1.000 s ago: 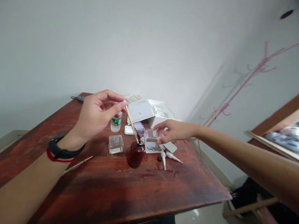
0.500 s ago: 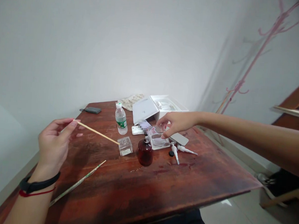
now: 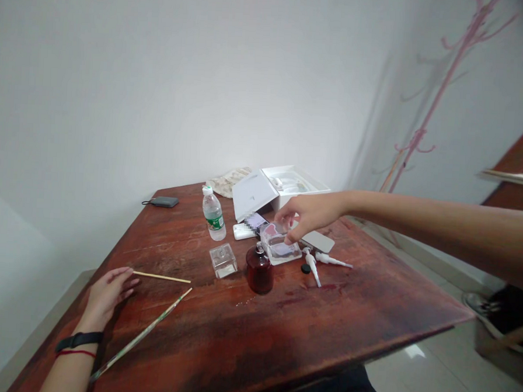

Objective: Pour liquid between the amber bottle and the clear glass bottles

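While the left hand [image 3: 107,293] lies flat on the table [image 3: 325,322], fingers loose and gripping nothing, its tips are at the end of a thin wooden stick [image 3: 161,277]; a longer rod [image 3: 142,335] lies just beside. Right hand [image 3: 306,215] reaches over to a clear square container [image 3: 280,248], fingers curled onto its rim; can't tell if it's really gripped. Dark red bottle [image 3: 259,271] and small glass bottle [image 3: 223,260] stand near. Best approach, imo: pinch 2 opposite walls, lift straight, w/ elbow clear of the 2 pump nozzles [image 3: 323,262].
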The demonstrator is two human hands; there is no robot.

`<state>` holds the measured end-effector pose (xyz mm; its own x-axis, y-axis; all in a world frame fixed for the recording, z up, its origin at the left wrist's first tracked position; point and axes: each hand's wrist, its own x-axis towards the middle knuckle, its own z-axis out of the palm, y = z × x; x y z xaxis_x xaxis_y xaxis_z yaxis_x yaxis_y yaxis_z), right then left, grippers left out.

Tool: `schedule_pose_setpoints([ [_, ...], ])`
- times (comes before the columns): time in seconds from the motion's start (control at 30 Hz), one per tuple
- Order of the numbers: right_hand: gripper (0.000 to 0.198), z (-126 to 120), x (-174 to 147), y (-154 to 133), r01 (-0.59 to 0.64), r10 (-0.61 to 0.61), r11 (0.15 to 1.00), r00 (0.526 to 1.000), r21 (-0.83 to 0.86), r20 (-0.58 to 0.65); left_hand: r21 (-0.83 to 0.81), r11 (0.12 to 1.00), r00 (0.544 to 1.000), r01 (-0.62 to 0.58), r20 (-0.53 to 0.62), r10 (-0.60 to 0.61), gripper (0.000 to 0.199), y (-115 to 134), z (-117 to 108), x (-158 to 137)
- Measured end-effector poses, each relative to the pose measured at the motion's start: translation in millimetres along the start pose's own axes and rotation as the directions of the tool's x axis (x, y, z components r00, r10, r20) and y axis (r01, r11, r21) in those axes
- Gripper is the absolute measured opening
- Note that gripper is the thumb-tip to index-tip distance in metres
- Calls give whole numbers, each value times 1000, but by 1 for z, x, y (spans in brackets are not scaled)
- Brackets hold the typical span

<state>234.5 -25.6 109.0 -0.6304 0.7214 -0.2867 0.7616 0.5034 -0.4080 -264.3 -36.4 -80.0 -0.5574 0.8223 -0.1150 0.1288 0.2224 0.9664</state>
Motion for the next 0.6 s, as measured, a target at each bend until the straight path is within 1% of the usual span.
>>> schedule_pose_setpoints([
  [0.1,41,0,0,1,3,-3,1000,1000,2,-1,128,991,998,-30,-54,37,21,-4,1,5],
  [0.2,43,0,0,3,7,-7,1000,1000,2,-3,246,965,984,-89,-131,124,29,-1,2,9],
  [0.27,45,0,0,4,0,0,1000,1000,9,-3,346,915,953,-206,-140,267,32,8,7,6],
  [0.3,46,1,0,4,-2,2,1000,1000,11,-1,414,857,919,-306,-106,379,34,15,12,2],
  [0.33,47,1,0,4,-3,3,1000,1000,9,-2,460,777,863,-430,-43,503,38,24,19,-5],
  [0.37,48,1,0,4,-2,2,1000,1000,4,-2,451,722,817,-525,28,576,42,34,28,-15],
  [0.4,49,1,0,4,1,-1,1000,1000,-3,-2,409,689,781,-599,107,616,46,45,39,-27],
  [0.43,50,1,-1,4,5,-5,1000,1000,-10,0,338,672,748,-659,198,633,49,57,51,-41],
  [0.47,50,1,-1,3,9,-9,1000,1000,-15,0,246,663,706,-707,286,647,51,69,64,-57],
  [0.5,50,1,-2,2,11,-11,1000,1000,-16,-1,156,637,640,-755,386,664,54,81,77,-74],
  [0.53,51,1,-3,1,12,-12,1000,1000,-15,-1,83,595,553,-799,488,675,57,92,91,-90],
  [0.6,52,2,-4,-2,5,-5,1000,1000,-4,-3,-37,526,365,-850,679,637,71,108,117,-117],
])
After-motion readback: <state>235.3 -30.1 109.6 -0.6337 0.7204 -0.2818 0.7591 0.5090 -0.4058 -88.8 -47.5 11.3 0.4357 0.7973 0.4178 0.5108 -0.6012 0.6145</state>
